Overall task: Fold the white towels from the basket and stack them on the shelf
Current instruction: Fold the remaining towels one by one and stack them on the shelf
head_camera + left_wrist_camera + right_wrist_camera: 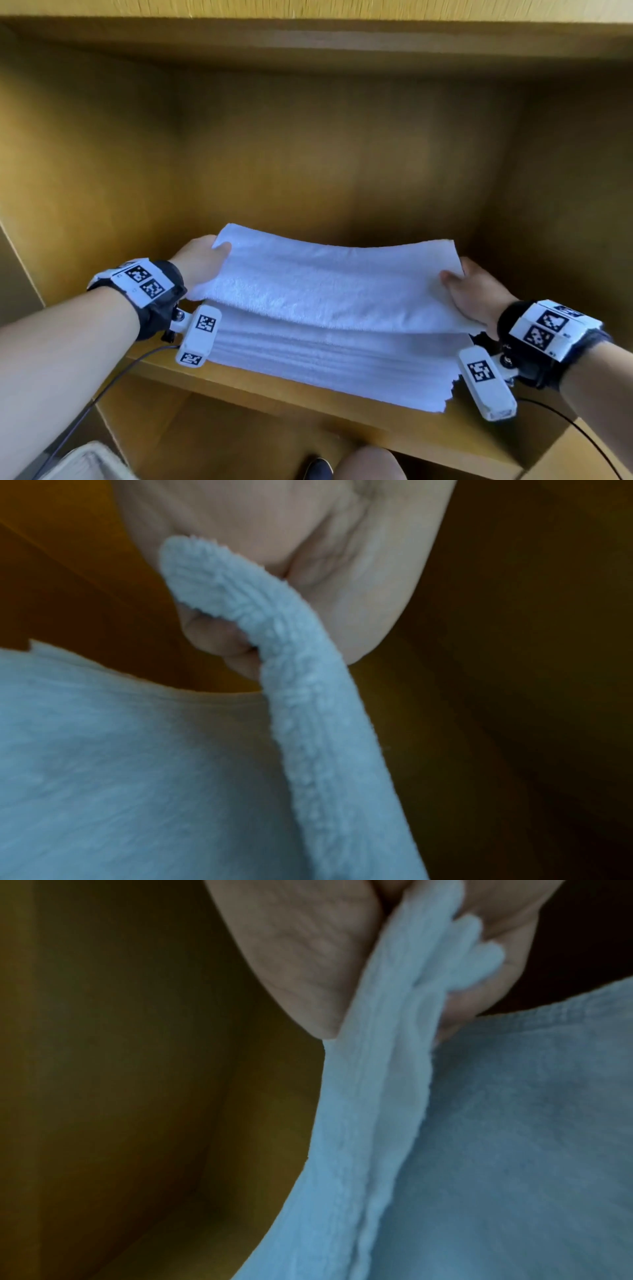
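Left hand (200, 262) pinches the folded towel (329, 284) at its left edge, thumb on top, fingers (219, 639) curled beneath. Right hand (474, 291) grips the right edge likewise. Towel hangs between them, sagging, just above the stack of towels (335, 363) on the wooden shelf (281, 390). Basket corner (89, 462) lies below the left forearm.

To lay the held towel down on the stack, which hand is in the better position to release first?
Probably the left hand: its end of the folded towel sits farther in over the stack. The right hand holds its end nearer the shelf front.
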### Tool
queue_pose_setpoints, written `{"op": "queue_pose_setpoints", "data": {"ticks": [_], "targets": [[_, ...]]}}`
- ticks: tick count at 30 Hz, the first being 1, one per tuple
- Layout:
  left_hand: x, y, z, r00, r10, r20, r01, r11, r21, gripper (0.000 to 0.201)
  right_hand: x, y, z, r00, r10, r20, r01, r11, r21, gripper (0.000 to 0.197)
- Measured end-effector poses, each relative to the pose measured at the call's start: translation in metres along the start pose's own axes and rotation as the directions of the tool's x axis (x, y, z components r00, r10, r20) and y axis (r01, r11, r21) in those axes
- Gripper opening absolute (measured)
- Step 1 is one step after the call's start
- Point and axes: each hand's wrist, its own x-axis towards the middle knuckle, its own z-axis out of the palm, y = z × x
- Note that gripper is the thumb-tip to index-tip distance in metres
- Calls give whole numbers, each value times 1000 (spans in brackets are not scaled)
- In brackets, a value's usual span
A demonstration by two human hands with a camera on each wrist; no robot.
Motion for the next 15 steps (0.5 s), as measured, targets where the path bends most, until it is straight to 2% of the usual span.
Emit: {"op": "queue_pose_setpoints", "data": {"ticks": [7,9,12,15], "targets": [[7,-17,26,999,-36,34,35,999,32,31,4,21,16,997,71,23,-70,996,-47,26],[8,-26,33,998,-61,33,59,997,45,35,5,28,20,997,78,14,-77,995,-60,27],[9,-34,38,997,-65,-42,68,994,86,37,5,31,23,998,69,-1,-69,994,-81,26],[4,-31,40,991,-56,-119,69,991,113,49,4,32,26,997,73,-7,-73,990,-121,27]]}}
